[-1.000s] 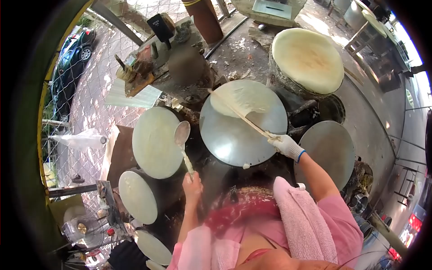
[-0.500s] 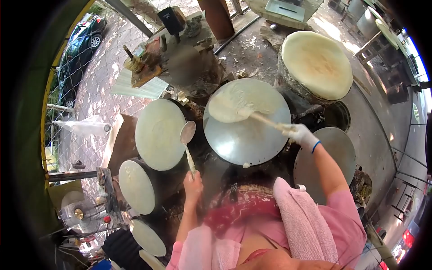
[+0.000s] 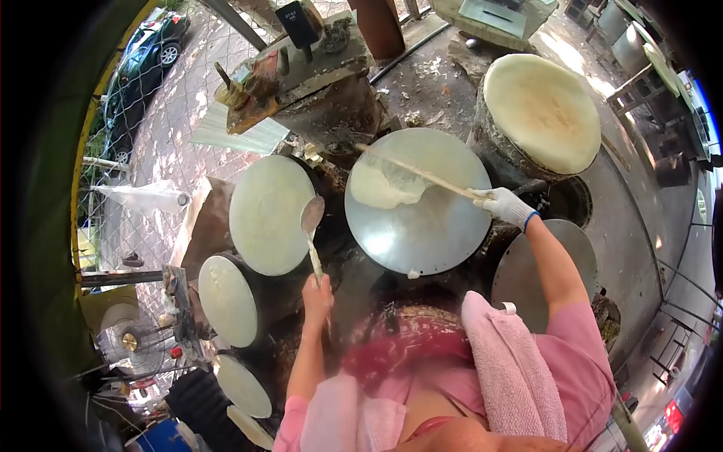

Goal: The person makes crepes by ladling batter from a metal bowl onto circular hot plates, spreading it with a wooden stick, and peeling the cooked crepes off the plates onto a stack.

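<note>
In the middle, a round metal griddle (image 3: 414, 237) carries a patch of pale, wet batter (image 3: 384, 186) with a ragged edge on its far left part. My right hand (image 3: 507, 208), in a white work glove with a blue cuff, is closed round a long wooden batter spreader (image 3: 433, 178). The stick slants over the batter, its far tip past the griddle's rim; I cannot tell whether it touches the batter. My left hand (image 3: 318, 295), bare, grips the handle of a ladle (image 3: 312, 216). The ladle's bowl is up, beside the round griddle covered by a pale sheet (image 3: 271, 215).
Smaller pale discs (image 3: 227, 301) stand at the left. A browned flatbread (image 3: 542, 113) covers a round griddle at the back right. Another grey plate (image 3: 548, 267) lies under my right forearm. Beyond the griddle stands a cluttered block (image 3: 324, 98). A wire fence runs along the left.
The spreader has swung up and left, its far end moving from the batter to beyond the griddle's far rim. The batter patch now shows a ragged edge. My left hand still holds the ladle.
</note>
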